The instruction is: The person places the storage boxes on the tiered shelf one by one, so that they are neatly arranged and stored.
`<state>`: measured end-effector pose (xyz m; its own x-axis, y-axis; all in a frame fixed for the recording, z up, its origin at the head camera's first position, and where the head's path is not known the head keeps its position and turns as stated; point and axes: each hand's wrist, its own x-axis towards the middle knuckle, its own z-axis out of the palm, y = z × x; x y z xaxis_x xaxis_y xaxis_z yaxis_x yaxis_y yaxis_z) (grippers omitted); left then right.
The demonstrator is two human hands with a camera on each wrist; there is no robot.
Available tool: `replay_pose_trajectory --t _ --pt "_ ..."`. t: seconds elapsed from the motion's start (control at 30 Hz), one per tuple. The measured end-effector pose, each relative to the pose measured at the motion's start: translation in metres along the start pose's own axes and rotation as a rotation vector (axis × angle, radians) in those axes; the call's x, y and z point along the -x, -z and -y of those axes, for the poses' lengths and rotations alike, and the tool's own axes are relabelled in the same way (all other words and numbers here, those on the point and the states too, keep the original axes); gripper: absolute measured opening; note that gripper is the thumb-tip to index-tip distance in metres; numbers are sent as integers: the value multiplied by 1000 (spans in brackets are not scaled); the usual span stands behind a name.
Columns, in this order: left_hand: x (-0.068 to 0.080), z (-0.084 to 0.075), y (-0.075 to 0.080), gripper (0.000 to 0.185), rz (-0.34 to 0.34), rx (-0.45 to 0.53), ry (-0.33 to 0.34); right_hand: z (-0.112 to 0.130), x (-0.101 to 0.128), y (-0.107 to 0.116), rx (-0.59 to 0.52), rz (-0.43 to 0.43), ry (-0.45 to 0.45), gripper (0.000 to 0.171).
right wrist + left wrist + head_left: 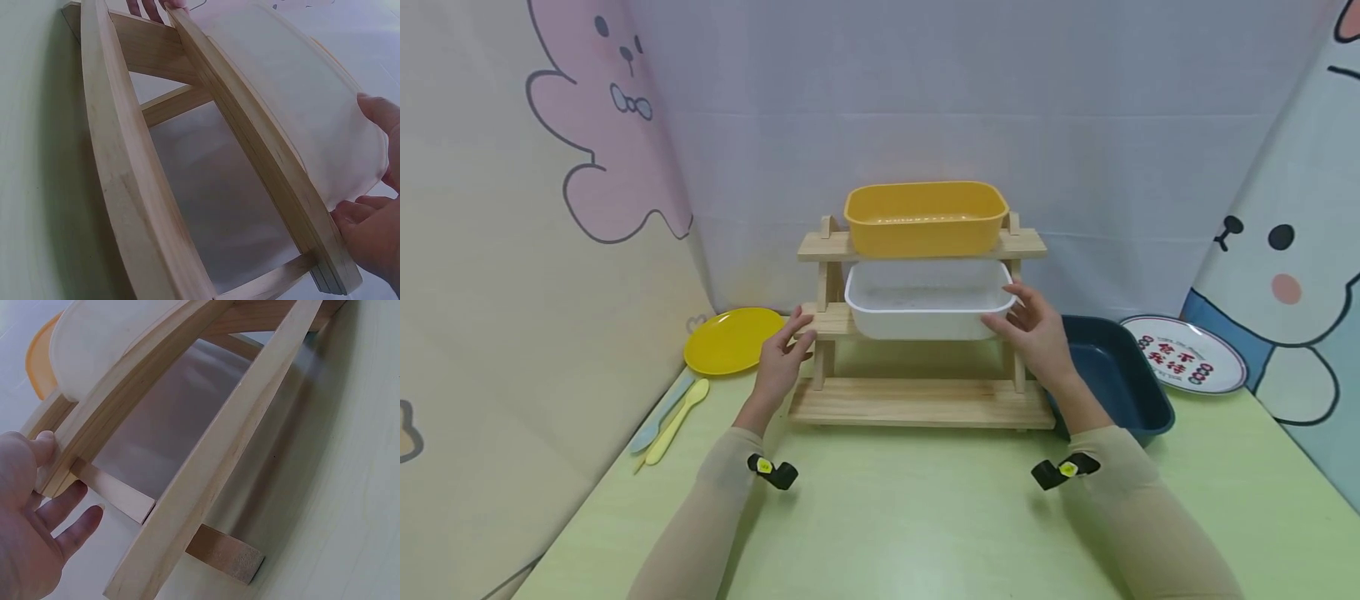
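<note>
Head view: white tub (925, 310) sits on the middle shelf of the wooden rack (917, 403), long axis 9-to-3. My right hand (1037, 333) grasps its 3 o'clock end; my left hand (781, 360), fingers relaxed, touches the rack's 9 o'clock shelf end.

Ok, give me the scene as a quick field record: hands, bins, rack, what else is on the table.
left hand: open, fingers touching the wooden rack's middle shelf end
right hand: fingers on the white bin's right end
white bin: on the middle shelf
yellow bin: on the top shelf
wooden rack: bottom shelf bare
dark blue bin: on the table, right of the rack
yellow plate: left of the rack
</note>
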<state>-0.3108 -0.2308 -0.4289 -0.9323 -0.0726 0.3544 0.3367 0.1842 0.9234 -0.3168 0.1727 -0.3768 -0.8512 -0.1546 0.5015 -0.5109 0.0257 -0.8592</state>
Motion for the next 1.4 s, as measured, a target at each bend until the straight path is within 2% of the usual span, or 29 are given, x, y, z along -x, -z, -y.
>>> replay_pose_trajectory --t 0.4,0.57,0.73,0.83,1.1,1.27,1.4 --pt "1 0 1 47 9 30 0 1 0 -1 23 -6 11 56" --pt "3 0 2 48 6 19 -3 3 1 1 10 13 -3 64" --pt "4 0 1 47 6 8 -3 14 8 9 46 -5 -51 72" --pt "4 -1 1 47 3 2 -6 23 13 18 117 -16 -72 75" --pt "1 -2 -2 46 1 -12 -3 39 34 49 385 -54 11 74" --pt "2 -2 -1 47 0 -20 4 37 44 77 511 -36 53 56" --pt "4 -3 -1 47 7 -14 8 32 47 105 578 -5 12 41"
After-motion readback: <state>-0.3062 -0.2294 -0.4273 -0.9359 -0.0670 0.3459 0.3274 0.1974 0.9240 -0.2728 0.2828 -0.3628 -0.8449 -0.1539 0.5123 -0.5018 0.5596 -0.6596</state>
